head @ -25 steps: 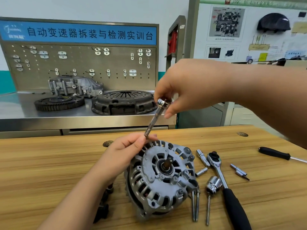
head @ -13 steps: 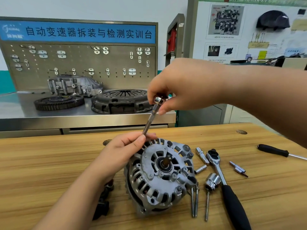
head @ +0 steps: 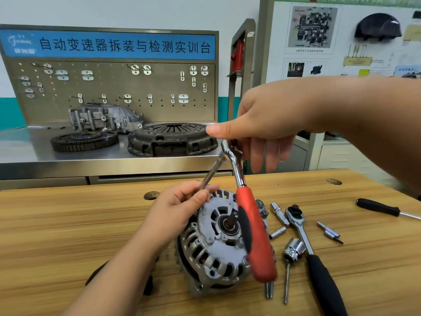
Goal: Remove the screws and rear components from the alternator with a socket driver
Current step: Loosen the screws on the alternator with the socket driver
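Observation:
The grey alternator [head: 218, 245] stands on edge on the wooden table [head: 68, 236], its shaft end facing me. A thin extension bar [head: 213, 169] slants up from its top rim. My left hand [head: 180, 208] pinches the bar's lower end against the housing. A red-handled ratchet [head: 255, 236] sits on the bar's upper end, and its handle hangs down across the alternator's face. My right hand [head: 268, 117] hovers over the ratchet head, thumb stretched just above it and the other fingers hanging straight. Whether a finger touches the head is hidden.
Right of the alternator lie a black-handled ratchet [head: 319, 274], a large socket [head: 293, 247], small sockets and bits [head: 329, 231], long bolts [head: 268, 290] and a screwdriver [head: 376, 207]. A black part [head: 148, 286] lies under my left forearm. Behind, a steel bench holds a clutch cover [head: 170, 137] and flywheel [head: 84, 140].
My right hand has let go of its pinch on the bar's top and spread its fingers. The red ratchet handle has swung down into view in front of the alternator. My left hand stays put.

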`<state>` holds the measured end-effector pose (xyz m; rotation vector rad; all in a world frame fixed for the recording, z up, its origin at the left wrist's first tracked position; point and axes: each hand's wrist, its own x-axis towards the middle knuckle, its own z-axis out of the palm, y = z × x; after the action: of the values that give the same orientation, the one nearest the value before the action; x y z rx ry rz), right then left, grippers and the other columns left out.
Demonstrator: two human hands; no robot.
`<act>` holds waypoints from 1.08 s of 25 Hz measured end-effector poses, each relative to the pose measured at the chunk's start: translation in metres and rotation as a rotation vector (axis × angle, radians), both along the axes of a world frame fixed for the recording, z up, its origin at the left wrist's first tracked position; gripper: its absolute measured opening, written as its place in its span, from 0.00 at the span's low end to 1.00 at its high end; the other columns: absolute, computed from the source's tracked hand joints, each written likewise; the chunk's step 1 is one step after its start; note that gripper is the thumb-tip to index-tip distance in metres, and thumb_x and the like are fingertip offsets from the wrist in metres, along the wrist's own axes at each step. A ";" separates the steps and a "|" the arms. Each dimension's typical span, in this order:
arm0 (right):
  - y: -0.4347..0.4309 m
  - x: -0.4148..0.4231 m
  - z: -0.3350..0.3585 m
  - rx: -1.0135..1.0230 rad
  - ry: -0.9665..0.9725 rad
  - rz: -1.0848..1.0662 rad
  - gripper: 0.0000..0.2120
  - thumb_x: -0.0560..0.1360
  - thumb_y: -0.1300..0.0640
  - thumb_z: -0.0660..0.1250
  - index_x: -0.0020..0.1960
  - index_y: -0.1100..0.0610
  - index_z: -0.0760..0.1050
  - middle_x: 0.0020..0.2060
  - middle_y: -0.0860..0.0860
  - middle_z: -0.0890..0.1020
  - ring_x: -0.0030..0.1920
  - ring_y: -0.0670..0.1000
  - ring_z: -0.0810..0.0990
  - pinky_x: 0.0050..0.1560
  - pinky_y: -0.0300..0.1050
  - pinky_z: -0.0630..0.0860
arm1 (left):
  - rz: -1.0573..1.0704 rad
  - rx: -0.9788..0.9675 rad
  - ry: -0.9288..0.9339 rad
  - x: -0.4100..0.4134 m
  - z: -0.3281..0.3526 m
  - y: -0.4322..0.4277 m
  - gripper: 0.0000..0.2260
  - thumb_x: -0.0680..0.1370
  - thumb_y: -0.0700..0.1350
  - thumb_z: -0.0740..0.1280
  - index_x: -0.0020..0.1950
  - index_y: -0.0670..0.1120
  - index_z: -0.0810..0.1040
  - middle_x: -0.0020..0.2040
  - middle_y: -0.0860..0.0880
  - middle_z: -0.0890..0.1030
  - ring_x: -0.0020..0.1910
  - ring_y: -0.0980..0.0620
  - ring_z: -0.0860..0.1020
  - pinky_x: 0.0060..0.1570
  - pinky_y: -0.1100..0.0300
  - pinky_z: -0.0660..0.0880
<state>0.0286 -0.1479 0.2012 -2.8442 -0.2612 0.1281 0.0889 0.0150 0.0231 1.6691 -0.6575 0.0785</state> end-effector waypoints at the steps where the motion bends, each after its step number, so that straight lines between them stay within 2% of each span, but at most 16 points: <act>1: 0.002 0.000 -0.001 -0.019 0.009 0.002 0.30 0.71 0.32 0.60 0.41 0.61 0.79 0.31 0.53 0.85 0.31 0.51 0.85 0.26 0.38 0.78 | -0.004 0.005 -0.004 0.001 -0.001 0.000 0.08 0.78 0.41 0.63 0.50 0.43 0.82 0.46 0.55 0.85 0.45 0.59 0.82 0.41 0.67 0.75; 3: 0.005 -0.001 -0.004 -0.062 -0.003 0.022 0.26 0.72 0.36 0.64 0.39 0.60 0.78 0.30 0.51 0.85 0.31 0.48 0.84 0.27 0.37 0.78 | -0.020 0.008 0.006 0.002 -0.002 0.001 0.10 0.77 0.43 0.63 0.50 0.39 0.80 0.50 0.55 0.84 0.50 0.56 0.82 0.47 0.60 0.76; 4: 0.005 -0.002 -0.004 -0.120 -0.043 0.055 0.23 0.72 0.38 0.66 0.39 0.59 0.79 0.28 0.49 0.84 0.29 0.46 0.84 0.27 0.35 0.77 | -0.027 0.008 0.014 0.002 -0.002 0.002 0.10 0.77 0.45 0.63 0.49 0.41 0.80 0.51 0.55 0.84 0.51 0.56 0.81 0.49 0.57 0.76; 6: 0.006 -0.002 -0.004 -0.356 -0.228 0.175 0.19 0.72 0.39 0.67 0.40 0.56 0.79 0.26 0.45 0.81 0.27 0.43 0.79 0.26 0.35 0.72 | -0.064 0.005 0.020 0.002 0.001 0.006 0.11 0.74 0.50 0.62 0.46 0.47 0.82 0.54 0.56 0.83 0.55 0.58 0.80 0.50 0.60 0.77; 8: 0.005 0.001 -0.006 -0.555 -0.439 0.303 0.12 0.73 0.43 0.68 0.45 0.52 0.78 0.31 0.44 0.78 0.33 0.44 0.76 0.30 0.38 0.66 | -0.115 0.007 0.021 0.002 0.004 0.011 0.12 0.74 0.52 0.61 0.47 0.52 0.83 0.56 0.56 0.82 0.57 0.59 0.78 0.48 0.67 0.76; 9: 0.005 0.003 -0.007 -0.554 -0.496 0.340 0.10 0.73 0.44 0.69 0.46 0.50 0.78 0.33 0.43 0.78 0.35 0.44 0.75 0.32 0.38 0.66 | -0.131 0.022 0.023 0.002 0.005 0.013 0.11 0.74 0.51 0.60 0.46 0.53 0.83 0.56 0.56 0.82 0.57 0.60 0.78 0.47 0.69 0.75; 11: 0.006 0.005 -0.006 -0.435 -0.481 0.329 0.13 0.73 0.42 0.68 0.41 0.52 0.77 0.29 0.43 0.78 0.31 0.42 0.75 0.32 0.39 0.66 | -0.131 0.041 0.023 0.003 0.004 0.013 0.10 0.76 0.48 0.61 0.40 0.52 0.81 0.56 0.56 0.82 0.57 0.59 0.78 0.46 0.68 0.76; 14: 0.012 -0.002 -0.001 -0.069 -0.148 0.130 0.21 0.72 0.40 0.67 0.35 0.58 0.77 0.25 0.48 0.82 0.27 0.45 0.82 0.29 0.38 0.78 | -0.077 0.024 0.014 0.005 -0.001 0.008 0.09 0.77 0.44 0.62 0.41 0.46 0.80 0.54 0.56 0.83 0.55 0.57 0.80 0.50 0.59 0.77; 15: 0.012 -0.003 -0.002 -0.046 -0.109 0.102 0.22 0.72 0.40 0.68 0.34 0.59 0.78 0.25 0.49 0.82 0.27 0.45 0.82 0.28 0.37 0.78 | -0.065 0.013 0.017 0.006 -0.002 0.008 0.09 0.76 0.46 0.62 0.43 0.44 0.80 0.54 0.56 0.83 0.55 0.57 0.79 0.53 0.57 0.76; 17: 0.012 0.000 -0.004 -0.253 -0.234 0.160 0.20 0.72 0.40 0.68 0.36 0.57 0.78 0.25 0.45 0.80 0.26 0.44 0.80 0.26 0.35 0.74 | -0.093 -0.012 0.017 0.007 -0.001 0.010 0.11 0.73 0.51 0.63 0.45 0.47 0.82 0.55 0.56 0.82 0.57 0.59 0.78 0.52 0.61 0.76; 19: 0.010 0.003 -0.007 -0.479 -0.437 0.275 0.12 0.72 0.43 0.70 0.40 0.52 0.76 0.28 0.42 0.76 0.30 0.41 0.74 0.30 0.37 0.67 | -0.142 -0.007 0.008 0.006 0.002 0.014 0.12 0.74 0.52 0.61 0.48 0.53 0.83 0.56 0.57 0.81 0.58 0.60 0.78 0.49 0.69 0.75; 21: 0.009 0.004 -0.006 -0.453 -0.495 0.318 0.09 0.72 0.45 0.71 0.41 0.47 0.73 0.30 0.40 0.75 0.32 0.39 0.73 0.32 0.36 0.64 | -0.154 0.026 0.008 0.006 0.003 0.016 0.11 0.74 0.51 0.61 0.45 0.53 0.83 0.57 0.56 0.81 0.59 0.60 0.77 0.50 0.68 0.75; 22: 0.009 0.005 -0.005 -0.407 -0.469 0.308 0.12 0.72 0.43 0.71 0.39 0.51 0.74 0.28 0.41 0.76 0.31 0.40 0.74 0.32 0.37 0.65 | -0.152 0.040 0.012 0.006 0.003 0.016 0.10 0.73 0.51 0.61 0.42 0.53 0.82 0.56 0.56 0.82 0.59 0.59 0.77 0.52 0.65 0.74; 23: 0.011 0.003 -0.003 -0.315 -0.377 0.256 0.17 0.71 0.41 0.69 0.38 0.56 0.76 0.27 0.44 0.79 0.29 0.42 0.77 0.33 0.37 0.68 | -0.147 0.049 0.017 0.006 0.003 0.015 0.09 0.73 0.51 0.62 0.39 0.52 0.81 0.56 0.55 0.82 0.59 0.58 0.77 0.54 0.61 0.74; 25: 0.013 0.001 -0.002 -0.116 -0.154 0.149 0.23 0.71 0.38 0.67 0.36 0.59 0.79 0.26 0.47 0.82 0.29 0.44 0.82 0.34 0.37 0.75 | -0.133 0.049 0.028 0.008 0.002 0.014 0.09 0.73 0.50 0.62 0.37 0.52 0.80 0.55 0.54 0.83 0.59 0.58 0.78 0.55 0.57 0.73; 27: 0.010 0.003 -0.002 -0.176 -0.188 0.188 0.22 0.71 0.37 0.67 0.36 0.57 0.79 0.23 0.42 0.80 0.26 0.38 0.79 0.29 0.31 0.72 | -0.153 0.026 0.047 0.010 0.002 0.015 0.08 0.73 0.49 0.64 0.39 0.52 0.82 0.55 0.54 0.82 0.59 0.57 0.78 0.55 0.59 0.75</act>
<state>0.0319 -0.1377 0.1989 -3.0036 -0.5851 -0.0828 0.0987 0.0300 0.0254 1.6350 -0.7510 -0.0784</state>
